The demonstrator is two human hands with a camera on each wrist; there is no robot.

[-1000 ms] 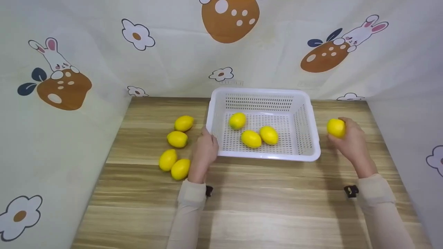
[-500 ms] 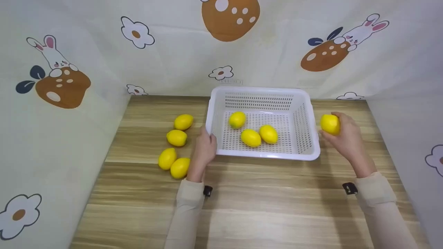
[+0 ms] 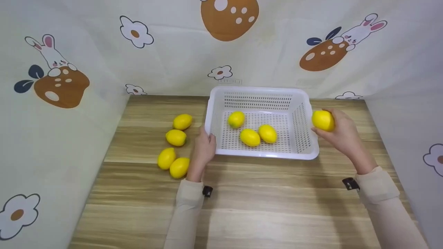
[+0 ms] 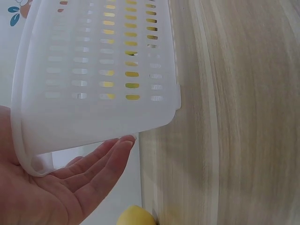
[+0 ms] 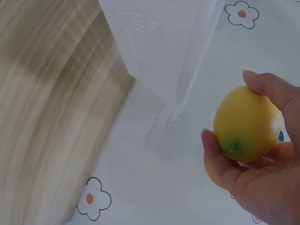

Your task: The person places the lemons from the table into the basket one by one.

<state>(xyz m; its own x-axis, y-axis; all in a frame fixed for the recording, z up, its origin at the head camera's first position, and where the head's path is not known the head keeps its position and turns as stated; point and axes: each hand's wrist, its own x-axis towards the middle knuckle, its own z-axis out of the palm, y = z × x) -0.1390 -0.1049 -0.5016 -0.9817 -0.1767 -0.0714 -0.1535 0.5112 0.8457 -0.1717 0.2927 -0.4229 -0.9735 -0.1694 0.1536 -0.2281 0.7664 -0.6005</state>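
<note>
My right hand (image 3: 343, 133) holds a yellow lemon (image 3: 323, 120) level with the right rim of a white plastic basket (image 3: 264, 155). In the right wrist view, thumb and fingers wrap the lemon (image 5: 246, 124), and its greenish tip shows. At the basket's left side, my left hand (image 3: 204, 147) grips the rim near the front corner. From the left wrist, the fingers (image 4: 105, 176) run along the outside of the slotted basket wall (image 4: 93, 112). Inside the basket lie three lemons: one lemon (image 3: 236, 119) toward the back left, and a pair (image 3: 250, 137) side by side in the middle.
Left of the basket, several more lemons (image 3: 175, 137) lie in a loose row on the wood-grain table (image 3: 263, 207). A patterned cloth (image 3: 173, 52) with rabbits and flowers stands as a wall behind the table and at both sides.
My right hand has carried its lemon left and slightly up, from out over the table to the basket's right rim. My left hand stays at the left rim, and the other lemons lie as before.
</note>
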